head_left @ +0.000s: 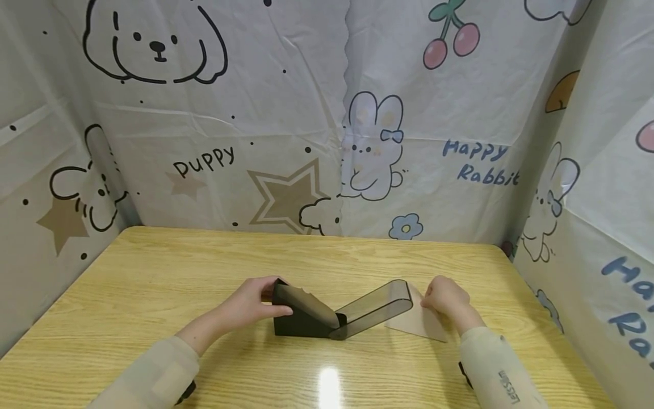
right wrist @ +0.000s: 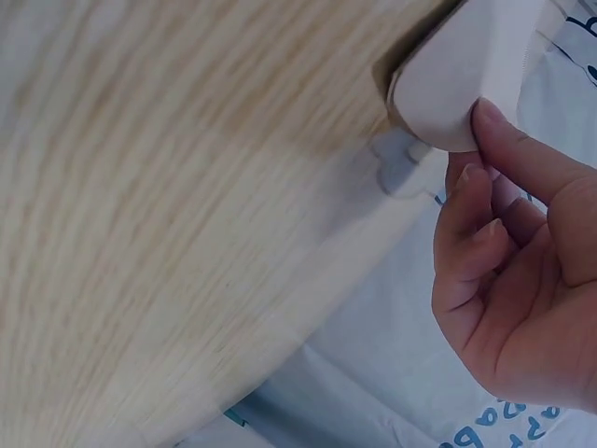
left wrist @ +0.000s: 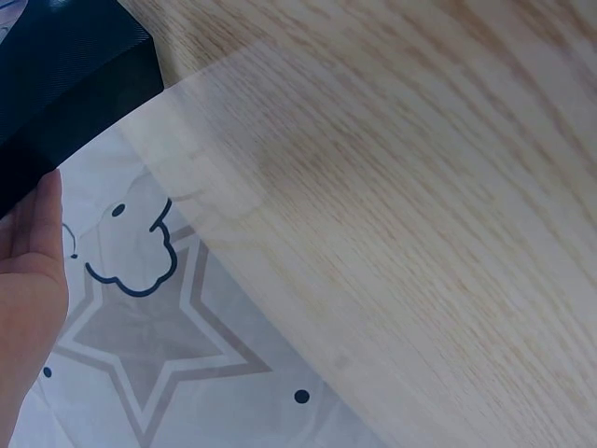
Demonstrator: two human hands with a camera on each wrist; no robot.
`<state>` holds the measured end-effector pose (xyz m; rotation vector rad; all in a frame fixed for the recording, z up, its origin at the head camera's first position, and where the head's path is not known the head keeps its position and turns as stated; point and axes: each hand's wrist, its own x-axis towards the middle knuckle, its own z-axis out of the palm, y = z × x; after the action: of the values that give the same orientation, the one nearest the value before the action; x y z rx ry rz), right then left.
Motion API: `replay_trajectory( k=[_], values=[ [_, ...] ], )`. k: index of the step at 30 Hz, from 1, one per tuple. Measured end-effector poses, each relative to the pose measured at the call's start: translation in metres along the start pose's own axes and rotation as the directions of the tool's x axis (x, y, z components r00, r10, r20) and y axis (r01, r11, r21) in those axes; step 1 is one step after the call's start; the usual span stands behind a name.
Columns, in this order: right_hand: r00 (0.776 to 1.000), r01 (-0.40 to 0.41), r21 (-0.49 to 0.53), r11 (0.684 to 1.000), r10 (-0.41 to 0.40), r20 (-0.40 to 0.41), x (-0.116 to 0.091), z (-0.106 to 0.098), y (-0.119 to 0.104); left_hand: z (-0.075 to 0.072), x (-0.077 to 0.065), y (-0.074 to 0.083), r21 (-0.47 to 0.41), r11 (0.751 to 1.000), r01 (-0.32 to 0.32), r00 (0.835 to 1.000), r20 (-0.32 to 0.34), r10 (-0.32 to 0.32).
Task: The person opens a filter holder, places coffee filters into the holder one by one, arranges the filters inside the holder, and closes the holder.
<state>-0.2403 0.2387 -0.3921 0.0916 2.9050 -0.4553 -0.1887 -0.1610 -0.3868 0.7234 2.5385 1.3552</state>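
Note:
In the head view a black wedge-shaped holder (head_left: 301,322) rests on the table, its smoky clear lid (head_left: 375,304) swung out to the right. Inside the holder, tan paper (head_left: 309,301) shows along the slanted opening. My left hand (head_left: 252,301) grips the holder's tall left end, thumb across the front and fingers behind; the left wrist view shows fingertips against the black wall (left wrist: 103,84). Just beyond the lid's end, my right hand (head_left: 448,298) pinches a pale fan-shaped paper, like a coffee filter (head_left: 419,322). Thumb and forefinger hold its rounded edge in the right wrist view.
The wood-grain table (head_left: 204,261) extends around both hands. A printed cloth (head_left: 286,125) with cartoon animals hangs along the back and both sides of the table. Light glares off the tabletop near the front.

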Motion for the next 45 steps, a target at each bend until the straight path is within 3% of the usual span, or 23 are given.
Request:
replay_trajectory(
  k=[7,25,39,45],
  values=[
    [0.999,0.028,-0.009,1.000,-0.028,-0.037,0.000,-0.003,0.006,-0.001,-0.002,0.001,-0.003,1.000,0.001,1.000,0.005,-0.001],
    [0.985,0.039,0.088,0.995,-0.024,-0.168,-0.007,-0.014,0.011,-0.001,-0.003,0.003,-0.002,1.000,-0.006,1.000,0.003,0.006],
    [0.978,0.045,0.142,0.989,-0.014,-0.208,-0.008,-0.017,0.019,0.000,-0.001,0.002,0.022,1.000,-0.004,1.000,-0.003,0.005],
    [0.979,0.083,0.198,0.977,-0.042,-0.200,-0.006,-0.020,0.021,-0.001,-0.001,0.002,0.018,1.000,-0.001,1.000,0.002,0.001]
  ],
)
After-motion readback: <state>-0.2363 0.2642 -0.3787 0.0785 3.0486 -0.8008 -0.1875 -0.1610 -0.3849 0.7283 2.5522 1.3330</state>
